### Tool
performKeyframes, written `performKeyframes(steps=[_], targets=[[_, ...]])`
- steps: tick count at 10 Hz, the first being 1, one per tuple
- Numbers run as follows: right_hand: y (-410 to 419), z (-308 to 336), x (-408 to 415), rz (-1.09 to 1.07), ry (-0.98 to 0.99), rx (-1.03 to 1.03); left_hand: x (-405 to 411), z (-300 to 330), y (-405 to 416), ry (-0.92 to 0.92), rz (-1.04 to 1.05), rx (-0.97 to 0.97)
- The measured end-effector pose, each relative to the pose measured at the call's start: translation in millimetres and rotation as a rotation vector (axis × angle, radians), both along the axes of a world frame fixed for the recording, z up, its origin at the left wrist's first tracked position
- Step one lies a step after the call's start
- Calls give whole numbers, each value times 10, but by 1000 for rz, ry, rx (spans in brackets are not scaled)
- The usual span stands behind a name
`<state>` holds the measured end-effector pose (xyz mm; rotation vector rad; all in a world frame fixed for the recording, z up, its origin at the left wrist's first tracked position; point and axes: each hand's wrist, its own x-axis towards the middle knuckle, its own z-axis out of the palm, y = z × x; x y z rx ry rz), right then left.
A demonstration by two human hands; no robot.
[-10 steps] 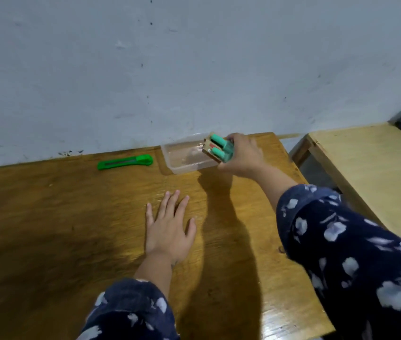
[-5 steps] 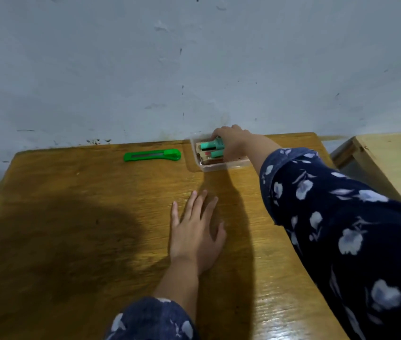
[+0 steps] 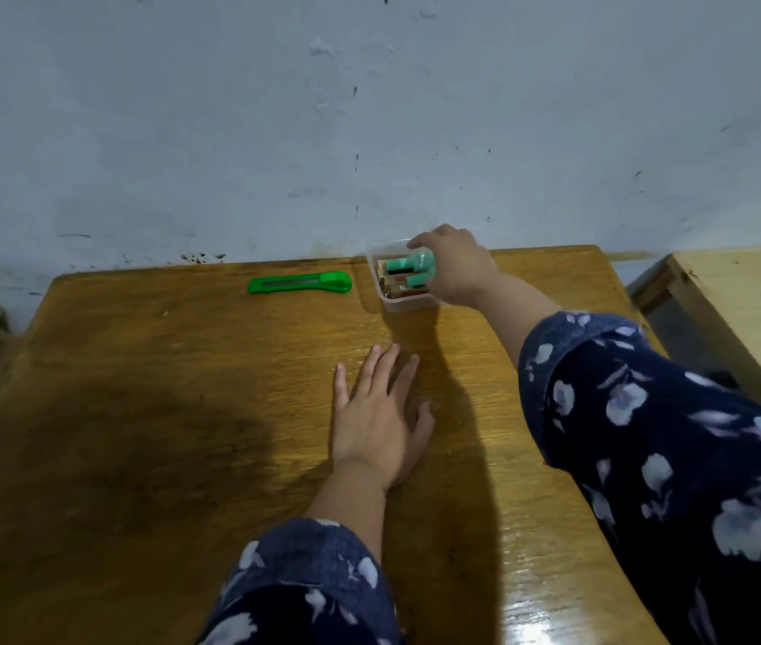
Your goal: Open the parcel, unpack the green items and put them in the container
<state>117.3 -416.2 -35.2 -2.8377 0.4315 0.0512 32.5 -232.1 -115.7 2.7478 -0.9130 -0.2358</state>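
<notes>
A small clear plastic container [image 3: 408,304] stands at the far edge of the wooden table, close to the wall. Inside it lie green cylindrical items [image 3: 413,267] on a brownish card backing. My right hand [image 3: 455,267] reaches over the container's right side, its fingers curled around the green items inside the tub. My left hand [image 3: 380,414] lies flat on the table, palm down and fingers spread, well in front of the container and holding nothing.
A green utility knife [image 3: 300,283] lies left of the container near the far edge. The wooden table [image 3: 136,412] ends at a grey wall. A second, paler table [image 3: 750,309] stands to the right across a gap.
My right hand carried the green items from above the container's right rim down into the container. The view shifted right. My left hand stayed flat on the table.
</notes>
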Motion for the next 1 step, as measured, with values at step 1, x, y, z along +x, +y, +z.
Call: performKeyframes(steps=[1], targets=[[278,19,-444,-7,-165,-27,60,24,7,38,-50,58]])
